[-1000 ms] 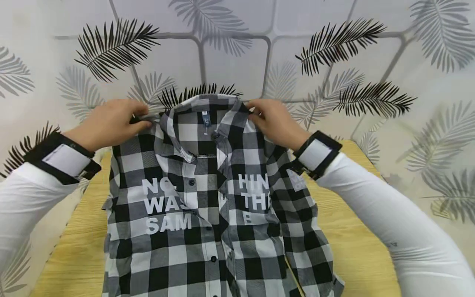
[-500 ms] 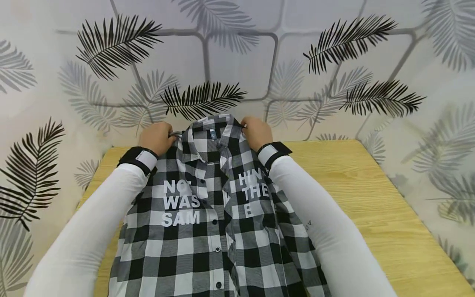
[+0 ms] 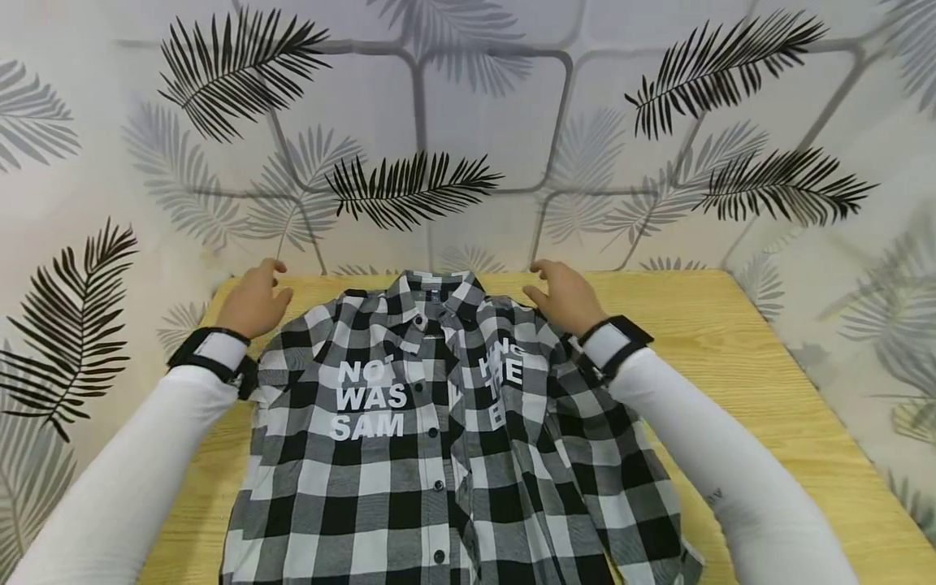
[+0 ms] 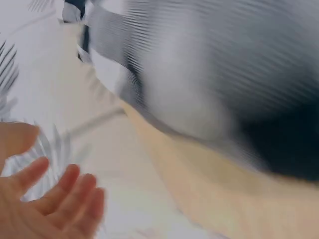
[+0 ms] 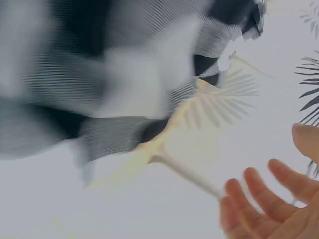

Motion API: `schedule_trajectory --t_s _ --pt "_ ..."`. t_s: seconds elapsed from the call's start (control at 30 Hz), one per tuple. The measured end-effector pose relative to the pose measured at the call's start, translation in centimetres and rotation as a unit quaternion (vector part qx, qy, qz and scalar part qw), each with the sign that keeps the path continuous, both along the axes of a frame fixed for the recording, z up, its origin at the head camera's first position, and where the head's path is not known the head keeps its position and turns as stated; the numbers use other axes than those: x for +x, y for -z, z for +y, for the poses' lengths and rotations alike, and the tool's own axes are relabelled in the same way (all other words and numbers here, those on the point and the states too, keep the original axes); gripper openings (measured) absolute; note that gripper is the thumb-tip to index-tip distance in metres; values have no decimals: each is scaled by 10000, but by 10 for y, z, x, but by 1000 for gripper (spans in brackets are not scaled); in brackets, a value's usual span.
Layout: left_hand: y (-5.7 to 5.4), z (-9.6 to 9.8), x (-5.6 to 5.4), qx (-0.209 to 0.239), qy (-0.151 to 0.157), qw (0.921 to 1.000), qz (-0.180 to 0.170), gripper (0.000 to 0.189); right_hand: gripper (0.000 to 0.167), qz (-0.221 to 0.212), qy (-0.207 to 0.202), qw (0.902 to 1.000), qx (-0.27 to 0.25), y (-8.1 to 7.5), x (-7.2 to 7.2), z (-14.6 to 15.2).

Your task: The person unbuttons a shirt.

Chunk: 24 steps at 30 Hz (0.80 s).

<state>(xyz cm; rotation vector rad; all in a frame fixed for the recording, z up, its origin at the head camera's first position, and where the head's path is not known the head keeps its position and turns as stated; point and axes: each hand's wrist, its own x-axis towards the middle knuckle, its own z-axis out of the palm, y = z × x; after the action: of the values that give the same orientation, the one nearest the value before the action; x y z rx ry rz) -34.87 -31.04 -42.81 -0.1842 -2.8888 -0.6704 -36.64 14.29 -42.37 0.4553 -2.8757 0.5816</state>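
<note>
A black, grey and white checked shirt lies front up on the table, its collar toward the far edge and white lettering on the chest. My left hand hovers beside the shoulder on the left, fingers loosely spread and apart from the cloth. Above the other shoulder is my right hand, its fingers relaxed with nothing between them. In both wrist views the hands show parted fingers next to the blurred checked cloth. The shirt's lower hem runs out of the head view.
The wooden table reaches past the shirt on both sides. Behind its far edge rises a pale wall covering printed with black and grey leaves. A shirt sleeve lies under my right forearm.
Both hands held the shirt up by its shoulders. The shirt has come down flat on the table, and the hands have let go and moved apart.
</note>
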Motion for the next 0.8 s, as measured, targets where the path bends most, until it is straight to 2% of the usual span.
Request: schedule_trajectory --t_s 0.13,0.23,0.3,0.37,0.47,0.57,0.63,0.67,0.73,0.8 --pt "7 -37 45 -94 50 9986 -522 38 53 -434 -35 9990 64 20 50 44" --pt "17 -48 82 -161 -3 9963 -847 33 59 -697 -68 9975 85 37 94 71" --pt "26 -49 106 -169 38 9950 -984 27 63 -813 -13 9967 61 47 120 88" --pt "33 -40 126 -180 144 9920 -1243 25 65 -938 183 9954 12 54 146 107" --pt "44 -29 154 -117 410 9843 -1712 27 66 -1388 515 9890 -19 60 181 124" --pt "55 -22 176 251 758 9695 -2319 29 62 -2169 704 9735 -141 63 211 130" --pt "63 -21 186 571 1052 9597 -2542 28 55 -2688 469 9612 -408 64 226 132" --pt "65 -20 189 686 1090 9568 -2607 29 51 -2933 260 9534 -651 65 232 134" --pt "70 -21 196 714 1056 9586 -2546 28 41 -3359 -386 9318 -1316 66 241 138" --pt "72 -20 202 563 831 9643 -2452 25 32 -3688 -1111 9022 -1943 68 247 143"
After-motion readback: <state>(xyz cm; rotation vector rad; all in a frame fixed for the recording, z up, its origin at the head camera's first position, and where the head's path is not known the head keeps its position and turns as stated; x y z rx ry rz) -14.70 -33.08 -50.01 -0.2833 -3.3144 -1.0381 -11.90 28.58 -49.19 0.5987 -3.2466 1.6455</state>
